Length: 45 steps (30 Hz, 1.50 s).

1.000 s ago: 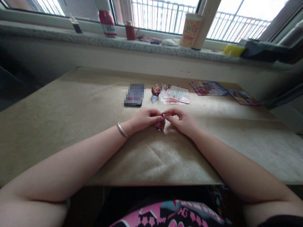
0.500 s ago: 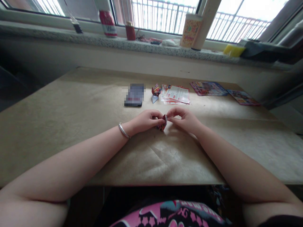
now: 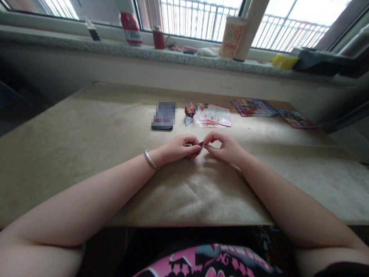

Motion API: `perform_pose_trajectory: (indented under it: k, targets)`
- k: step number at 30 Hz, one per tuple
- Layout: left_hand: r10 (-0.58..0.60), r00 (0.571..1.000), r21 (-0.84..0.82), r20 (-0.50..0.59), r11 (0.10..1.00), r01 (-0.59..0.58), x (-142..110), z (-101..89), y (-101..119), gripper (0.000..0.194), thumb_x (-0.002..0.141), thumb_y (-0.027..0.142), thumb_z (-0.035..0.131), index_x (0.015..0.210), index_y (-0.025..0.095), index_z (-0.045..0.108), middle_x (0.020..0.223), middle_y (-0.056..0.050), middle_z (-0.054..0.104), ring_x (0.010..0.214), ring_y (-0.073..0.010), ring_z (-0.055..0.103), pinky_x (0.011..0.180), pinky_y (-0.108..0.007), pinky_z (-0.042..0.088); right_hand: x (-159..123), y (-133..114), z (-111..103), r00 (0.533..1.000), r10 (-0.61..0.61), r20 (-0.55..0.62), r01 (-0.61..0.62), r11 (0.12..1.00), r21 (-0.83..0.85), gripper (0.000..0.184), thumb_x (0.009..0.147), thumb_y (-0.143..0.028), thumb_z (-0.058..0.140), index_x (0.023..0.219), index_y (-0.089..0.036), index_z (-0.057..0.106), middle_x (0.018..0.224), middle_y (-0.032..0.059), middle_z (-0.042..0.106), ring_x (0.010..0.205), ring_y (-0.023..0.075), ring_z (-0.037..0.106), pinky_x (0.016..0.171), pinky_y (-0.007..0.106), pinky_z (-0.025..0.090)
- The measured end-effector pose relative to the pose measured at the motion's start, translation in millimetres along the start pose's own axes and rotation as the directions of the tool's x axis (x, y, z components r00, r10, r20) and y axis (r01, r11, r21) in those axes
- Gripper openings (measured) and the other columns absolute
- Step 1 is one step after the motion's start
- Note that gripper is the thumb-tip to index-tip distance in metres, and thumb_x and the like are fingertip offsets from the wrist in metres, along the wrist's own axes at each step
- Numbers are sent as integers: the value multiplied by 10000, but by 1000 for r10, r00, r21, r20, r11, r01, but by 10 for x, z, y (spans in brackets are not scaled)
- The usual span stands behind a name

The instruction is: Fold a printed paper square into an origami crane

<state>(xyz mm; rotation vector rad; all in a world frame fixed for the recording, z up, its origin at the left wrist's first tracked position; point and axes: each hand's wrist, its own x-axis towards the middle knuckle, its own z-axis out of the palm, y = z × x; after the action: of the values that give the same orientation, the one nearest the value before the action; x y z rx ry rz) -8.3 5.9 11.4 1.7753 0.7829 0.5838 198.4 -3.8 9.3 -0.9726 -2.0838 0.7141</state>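
A small dark red, multicoloured foil wrapper (image 3: 193,155) is held just above or on the table, between my two hands. My left hand (image 3: 180,148) is closed, with the thumb and fingers gripping the wrapper's left side. My right hand (image 3: 220,145) pinches the wrapper's right edge, where a pale silvery strip shows. Fingers cover part of the wrapper, and I cannot see whether anything is inside it. Beyond my hands lies another torn wrapper (image 3: 190,110), beside a fanned stack of white and red printed cards (image 3: 216,115).
A phone-like dark slab (image 3: 163,117), partly pixelated, lies left of the torn wrapper. Colourful booklets (image 3: 254,108) and another booklet (image 3: 296,119) rest at the back right of the table (image 3: 86,154). The windowsill holds a can (image 3: 131,29), a red bottle (image 3: 158,38) and a patterned cup (image 3: 232,36).
The wrapper has turned from hanging downward to a slanted position, its edge tilting to the right. Both hands have shifted slightly right. Things on the table have stayed put.
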Motion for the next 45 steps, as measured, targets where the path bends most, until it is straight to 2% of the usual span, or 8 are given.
perform_pose_trajectory:
  k: [6, 10, 16, 28, 33, 45]
  targets:
    - [-7, 1000, 21, -11, 1000, 7, 9, 11, 11, 314, 808, 439, 615, 741, 135, 576, 600, 13, 570, 551, -88, 513, 541, -210, 412, 7, 39, -36, 993, -113, 25, 116, 986, -120, 46, 796, -256, 617, 789, -211, 627, 787, 16, 645, 760, 153, 586, 733, 298, 468]
    - [15, 998, 26, -64, 1000, -14, 33, 7, -4, 301, 809, 428, 613, 749, 135, 581, 623, 9, 576, 565, -90, 514, 555, -214, 413, 17, 26, -72, 977, -213, 9, 209, 948, -239, 76, 814, -252, 615, 744, -224, 623, 765, 24, 664, 754, 168, 589, 752, 319, 460]
    - [25, 993, 1, -112, 1000, -25, 46, 11, -10, 293, 790, 426, 628, 765, 136, 594, 670, -4, 616, 628, -104, 560, 623, -228, 449, 8, -24, -86, 966, -250, -68, 211, 910, -358, 77, 800, -210, 601, 729, -236, 609, 764, 21, 673, 763, 178, 603, 775, 326, 457]
    - [25, 988, 95, -150, 995, -11, 20, 32, 13, 269, 804, 390, 620, 736, 130, 625, 675, -15, 637, 638, -110, 568, 641, -233, 446, 3, 15, -37, 966, -252, -61, 213, 905, -368, 47, 832, -208, 588, 837, -238, 624, 863, 33, 684, 850, 191, 610, 821, 343, 464]
    - [69, 983, 109, -172, 993, -51, 24, 32, -1, 251, 805, 381, 618, 757, 135, 619, 686, -13, 634, 649, -113, 565, 645, -235, 448, 14, 38, -52, 962, -272, -38, 239, 897, -371, 52, 857, -246, 591, 840, -249, 640, 886, 30, 696, 867, 194, 612, 846, 358, 462]
    - [75, 978, 143, -193, 989, -48, 51, 37, -10, 214, 797, 347, 615, 774, 135, 638, 713, -7, 628, 661, -112, 559, 671, -237, 442, 11, 53, 33, 934, -327, -148, 245, 883, -400, 87, 851, -213, 595, 767, -225, 613, 802, 21, 652, 772, 159, 589, 747, 305, 467]
